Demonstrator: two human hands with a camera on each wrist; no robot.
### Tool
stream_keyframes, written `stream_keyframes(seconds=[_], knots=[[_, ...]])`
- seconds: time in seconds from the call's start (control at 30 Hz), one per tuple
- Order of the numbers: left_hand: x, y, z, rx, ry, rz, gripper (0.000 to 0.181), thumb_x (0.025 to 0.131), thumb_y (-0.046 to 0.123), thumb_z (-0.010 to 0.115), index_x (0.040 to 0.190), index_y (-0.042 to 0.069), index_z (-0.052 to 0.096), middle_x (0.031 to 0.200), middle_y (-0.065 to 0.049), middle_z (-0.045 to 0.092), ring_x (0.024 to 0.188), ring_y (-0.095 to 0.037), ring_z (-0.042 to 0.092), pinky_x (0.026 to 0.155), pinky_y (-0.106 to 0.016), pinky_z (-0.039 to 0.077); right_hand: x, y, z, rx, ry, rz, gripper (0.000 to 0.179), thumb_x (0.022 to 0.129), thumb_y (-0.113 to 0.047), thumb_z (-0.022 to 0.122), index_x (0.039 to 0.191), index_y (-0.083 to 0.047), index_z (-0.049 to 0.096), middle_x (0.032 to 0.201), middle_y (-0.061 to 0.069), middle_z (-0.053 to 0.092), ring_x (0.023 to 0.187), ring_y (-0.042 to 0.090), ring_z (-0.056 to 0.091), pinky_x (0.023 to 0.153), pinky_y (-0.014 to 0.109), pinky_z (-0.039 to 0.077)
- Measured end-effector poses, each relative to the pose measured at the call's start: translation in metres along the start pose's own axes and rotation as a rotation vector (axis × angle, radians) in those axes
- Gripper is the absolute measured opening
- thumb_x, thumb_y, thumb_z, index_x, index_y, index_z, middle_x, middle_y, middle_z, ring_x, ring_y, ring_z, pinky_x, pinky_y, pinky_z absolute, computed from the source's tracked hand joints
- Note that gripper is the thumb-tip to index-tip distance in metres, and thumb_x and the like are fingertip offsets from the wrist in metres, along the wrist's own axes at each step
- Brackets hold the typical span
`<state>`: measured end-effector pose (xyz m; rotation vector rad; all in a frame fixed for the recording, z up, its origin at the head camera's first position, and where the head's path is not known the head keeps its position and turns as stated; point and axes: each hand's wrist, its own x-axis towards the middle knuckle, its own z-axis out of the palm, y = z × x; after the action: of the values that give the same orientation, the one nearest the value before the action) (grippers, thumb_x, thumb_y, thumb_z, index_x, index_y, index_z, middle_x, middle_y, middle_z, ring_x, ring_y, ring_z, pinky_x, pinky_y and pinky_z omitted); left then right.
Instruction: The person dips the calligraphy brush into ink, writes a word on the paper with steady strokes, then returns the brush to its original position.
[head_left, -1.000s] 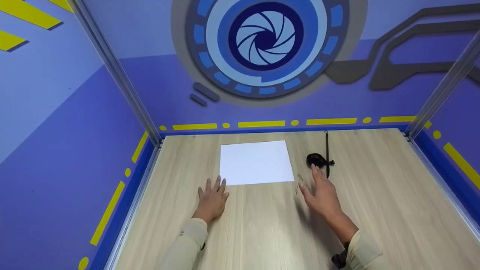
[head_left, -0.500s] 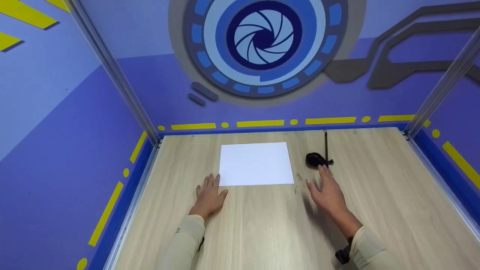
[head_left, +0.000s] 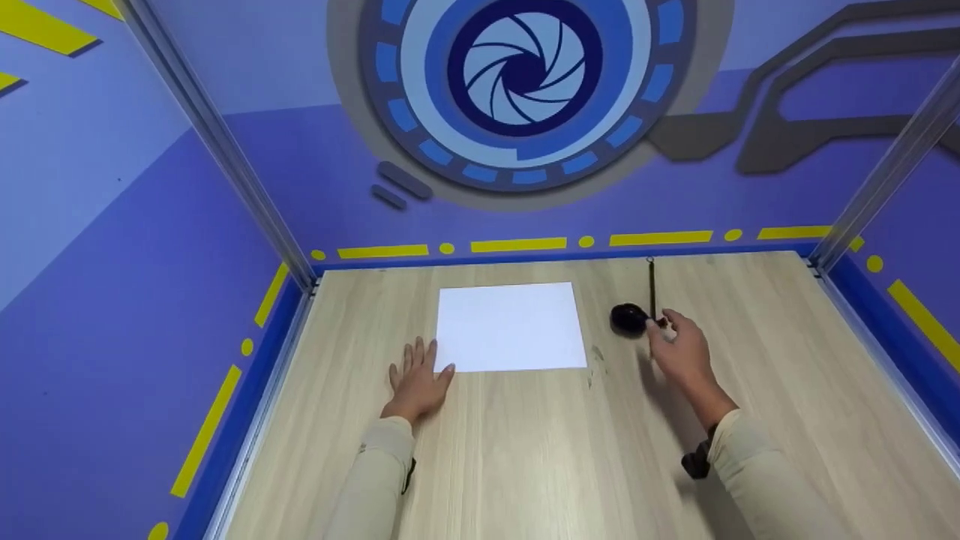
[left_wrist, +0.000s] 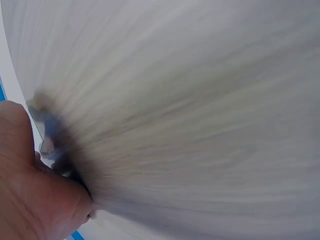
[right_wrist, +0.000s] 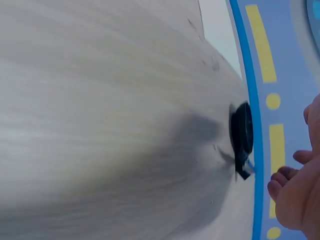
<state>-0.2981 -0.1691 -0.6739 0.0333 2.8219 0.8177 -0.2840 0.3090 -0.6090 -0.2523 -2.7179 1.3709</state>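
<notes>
A blank white sheet of paper (head_left: pixel 510 328) lies on the table. My left hand (head_left: pixel 416 386) rests at its near left corner, fingers straight, thumb tip at the sheet's edge. To the right lies a black, glossy round thing (head_left: pixel 628 320) with a short stub pointing right. Beside it is a thin black rod (head_left: pixel 652 289) with a small ring at its far end, like a writing brush. My right hand (head_left: pixel 684 354) hovers over the rod's near part and the stub, thumb and forefinger apart. In the right wrist view these fingers (right_wrist: pixel 280 182) hold nothing.
The wooden table (head_left: pixel 510 457) ends at a blue patterned back wall (head_left: pixel 450 225). Metal posts stand at both back corners, the left post (head_left: pixel 225 142) beside a blue side wall (head_left: pixel 97 300). Small dark marks (head_left: pixel 596 364) show right of the paper.
My right hand has moved right and slightly away from me, from near the round thing to above the rod, its fingers now bent. The left hand has slid slightly left and forward along the paper's corner.
</notes>
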Motion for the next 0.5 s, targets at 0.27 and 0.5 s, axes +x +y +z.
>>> stream_keyframes(seconds=[0.27, 0.5], knots=[[0.002, 0.002, -0.002, 0.006, 0.004, 0.018, 0.076, 0.111, 0.056, 0.043, 0.173, 0.021, 0.018, 0.183, -0.012, -0.002, 0.17, -0.039, -0.008, 0.131, -0.071, -0.008, 0.042, 0.006, -0.005, 0.092, 0.011, 0.133, 0.065, 0.113, -0.044, 0.045, 0.161, 0.0, 0.041, 0.156, 0.028, 0.051, 0.144, 0.044, 0.052, 0.116, 0.056, 0.047], [-0.003, 0.005, -0.004, 0.034, -0.008, 0.006, 0.075, 0.112, 0.051, 0.044, 0.173, 0.019, 0.016, 0.183, -0.013, -0.003, 0.17, -0.039, -0.007, 0.132, -0.07, -0.01, 0.066, 0.016, -0.009, 0.109, -0.061, 0.24, 0.073, 0.113, -0.05, 0.04, 0.165, 0.0, 0.034, 0.161, 0.031, 0.044, 0.142, 0.045, 0.053, 0.115, 0.055, 0.048]])
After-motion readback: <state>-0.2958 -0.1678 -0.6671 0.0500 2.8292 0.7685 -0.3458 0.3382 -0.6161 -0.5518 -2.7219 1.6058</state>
